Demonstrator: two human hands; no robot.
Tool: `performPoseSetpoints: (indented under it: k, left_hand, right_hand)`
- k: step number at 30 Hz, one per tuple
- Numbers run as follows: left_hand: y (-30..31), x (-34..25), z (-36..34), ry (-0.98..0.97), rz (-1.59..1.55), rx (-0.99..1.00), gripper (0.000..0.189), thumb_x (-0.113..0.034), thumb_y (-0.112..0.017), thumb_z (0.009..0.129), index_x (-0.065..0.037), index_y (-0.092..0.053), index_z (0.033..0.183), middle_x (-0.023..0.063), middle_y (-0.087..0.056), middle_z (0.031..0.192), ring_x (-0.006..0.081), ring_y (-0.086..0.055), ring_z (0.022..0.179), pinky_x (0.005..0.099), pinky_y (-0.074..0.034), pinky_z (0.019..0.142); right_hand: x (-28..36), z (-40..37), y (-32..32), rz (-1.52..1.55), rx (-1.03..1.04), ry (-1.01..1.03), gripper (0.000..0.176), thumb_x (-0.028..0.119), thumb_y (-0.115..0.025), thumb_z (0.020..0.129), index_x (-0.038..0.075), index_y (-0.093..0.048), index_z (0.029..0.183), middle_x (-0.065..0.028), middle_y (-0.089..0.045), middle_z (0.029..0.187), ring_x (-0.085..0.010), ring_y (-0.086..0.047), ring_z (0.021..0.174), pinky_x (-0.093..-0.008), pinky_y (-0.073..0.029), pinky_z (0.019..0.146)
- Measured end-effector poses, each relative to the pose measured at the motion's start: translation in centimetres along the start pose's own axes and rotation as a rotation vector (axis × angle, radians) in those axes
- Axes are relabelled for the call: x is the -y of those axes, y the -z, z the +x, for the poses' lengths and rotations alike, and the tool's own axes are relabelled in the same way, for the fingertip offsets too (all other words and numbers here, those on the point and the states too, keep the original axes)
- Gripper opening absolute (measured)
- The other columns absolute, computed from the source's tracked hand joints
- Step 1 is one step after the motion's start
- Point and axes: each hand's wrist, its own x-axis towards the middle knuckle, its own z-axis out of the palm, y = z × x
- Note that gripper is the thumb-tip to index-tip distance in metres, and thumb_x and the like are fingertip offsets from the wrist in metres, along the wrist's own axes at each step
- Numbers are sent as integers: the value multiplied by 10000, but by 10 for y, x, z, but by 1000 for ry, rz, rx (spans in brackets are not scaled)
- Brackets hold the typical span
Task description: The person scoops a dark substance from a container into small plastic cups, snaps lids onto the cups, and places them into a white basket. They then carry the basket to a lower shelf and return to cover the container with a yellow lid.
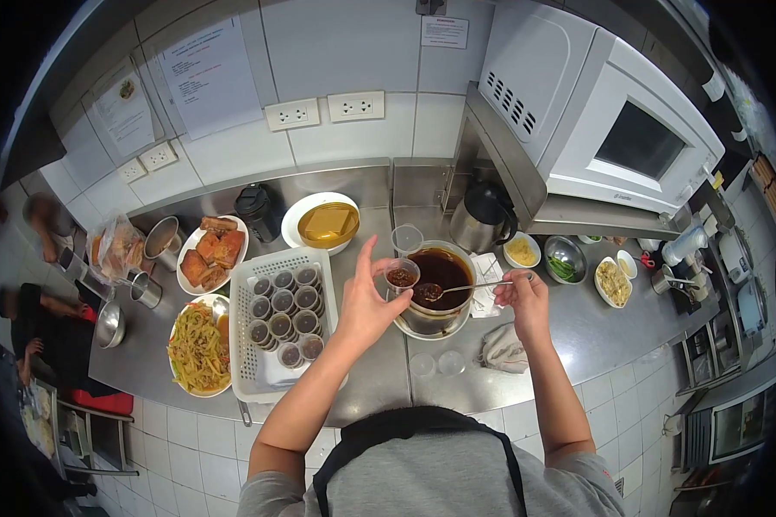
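My left hand (364, 303) pinches a small clear sauce cup (402, 276) over the left rim of a container. Its clear lid (407, 239) stands up on the far side, and some dark reddish sauce shows inside the cup. Between the fingertips of my right hand (524, 303) is the handle of a metal spoon (476, 286). The spoon's bowl, with dark sauce in it, is beside the cup, above the container of dark brown sauce (444, 260). Two clear empty cups (450, 363) rest on the steel counter in front.
Left stands a white basket (242, 375) of filled, lidded cups (282, 302). Beyond it are a noodle-like dish (197, 349), browned chunks (212, 252) and a yellow bowl (328, 226). A thermal jug (483, 220), microwave (612, 112) and crumpled cloth (504, 349) are rightward. People stand far left.
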Motion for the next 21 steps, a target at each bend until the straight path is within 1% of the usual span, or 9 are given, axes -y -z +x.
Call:
performPoseSetpoints:
  k: [2,5,12,14,15,17,18,20,21]
  left_hand:
    - [1,-3,1,17,52,8,950,-110,-767,683,-10,-199,1438,154,-656,1079,272,-617,1046,395,-445,940]
    - [-2,1,2,-10,98,9,944,-107,-763,679,3,-204,1432,169,-654,1068,287,-620,1027,399,-452,931]
    - [-5,0,6,-14,172,12,930,-106,-758,683,9,-208,1425,182,-655,1036,307,-624,999,398,-469,917]
    - [-10,5,8,-47,212,4,926,-93,-768,670,16,-224,1412,185,-649,1034,328,-633,939,414,-505,843]
    - [-12,5,8,-47,211,5,926,-93,-768,670,16,-224,1412,185,-649,1034,328,-633,939,414,-505,843]
    - [-17,5,9,32,106,45,948,-97,-772,676,1,-201,1427,182,-659,1026,312,-635,989,405,-475,917]
    - [-19,4,9,31,106,46,948,-97,-772,676,1,-201,1427,182,-659,1026,312,-635,989,405,-475,917]
    - [-23,2,10,8,81,31,971,-95,-791,667,-6,-198,1430,181,-659,1034,311,-635,1003,409,-475,924]
    - [-24,1,11,7,80,30,971,-95,-791,667,-6,-198,1430,181,-659,1034,311,-635,1003,409,-475,924]
  right_hand:
    - [4,1,0,-39,-20,82,254,228,-474,966,2,-569,898,-116,-644,708,-127,-595,569,-231,-468,556]
    - [14,1,-2,-81,-36,130,252,224,-467,970,6,-569,892,-111,-642,703,-125,-592,565,-231,-469,553]
    - [30,8,-1,-57,-50,191,232,199,-468,969,8,-571,889,-98,-633,687,-122,-585,557,-235,-476,547]
    - [38,8,-5,18,-50,270,231,199,-472,971,7,-576,895,-98,-631,696,-124,-587,567,-238,-483,558]
    - [43,5,-9,18,-52,270,231,199,-472,971,7,-576,895,-98,-631,696,-124,-587,567,-238,-483,558]
    - [52,-2,-22,6,4,370,218,178,-477,974,-4,-574,906,-95,-630,710,-131,-588,590,-240,-481,570]
    - [55,-7,-27,6,2,371,218,178,-477,974,-4,-574,906,-95,-630,710,-131,-588,590,-240,-481,570]
    - [55,-17,-37,-103,76,548,199,144,-478,974,-22,-568,910,-89,-631,732,-133,-584,619,-249,-482,584]
    - [53,-22,-39,-163,109,618,145,69,-473,954,-34,-564,906,-105,-626,737,-155,-583,624,-261,-479,593]
